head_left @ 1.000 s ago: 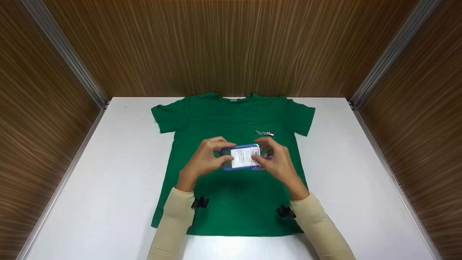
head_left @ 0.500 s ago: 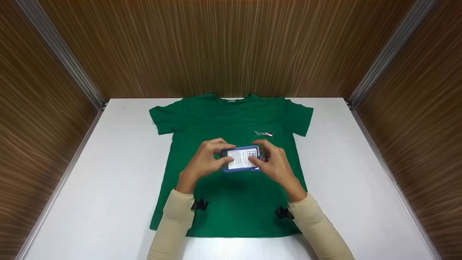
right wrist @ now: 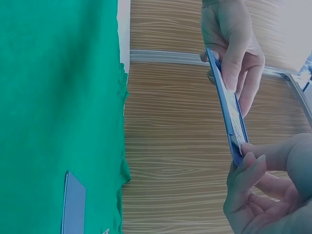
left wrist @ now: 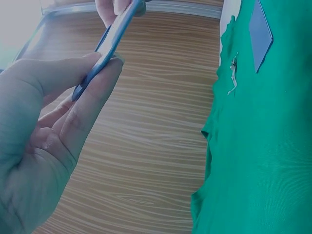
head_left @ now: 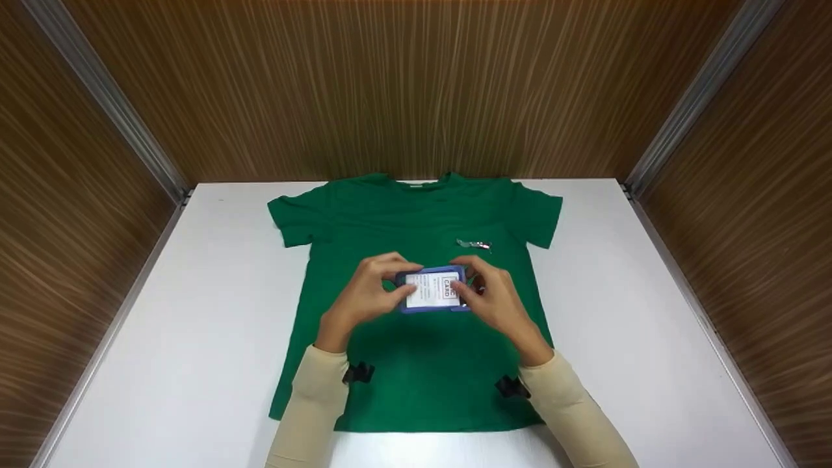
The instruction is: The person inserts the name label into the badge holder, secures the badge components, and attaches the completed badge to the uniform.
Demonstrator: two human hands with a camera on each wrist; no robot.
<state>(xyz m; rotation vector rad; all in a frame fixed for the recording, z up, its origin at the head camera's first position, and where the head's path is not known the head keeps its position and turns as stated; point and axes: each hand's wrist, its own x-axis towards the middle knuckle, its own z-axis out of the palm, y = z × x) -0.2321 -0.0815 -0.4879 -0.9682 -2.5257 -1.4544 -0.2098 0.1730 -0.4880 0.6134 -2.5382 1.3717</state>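
Observation:
Both hands hold a blue-framed ID card holder (head_left: pixel 429 309) above a green T-shirt (head_left: pixel 390 364). A white printed card (head_left: pixel 429 290) lies within its frame. My left hand (head_left: pixel 364 292) pinches the left end, thumb on the face and fingers along the back and upper edge. At the other end my right hand (head_left: pixel 497 299) grips the holder, its thumb on the card's printed box. A flat blue plate (left wrist: pixel 262 36) lies on the shirt in the wrist views; the right hand mostly hides it from the head view. Beyond that hand rests a small clear-and-silver badge clip (head_left: pixel 474 244).
The T-shirt lies spread on a white table (head_left: pixel 188 325), collar toward the back. Wood-grain panels (head_left: pixel 403 84) stand behind and at both sides, with metal rails (head_left: pixel 110 104) at the corners.
The white card has slid left inside the holder, from near the right end until it fills the frame. Right hand and thumb have shifted slightly left; the left hand keeps its grip.

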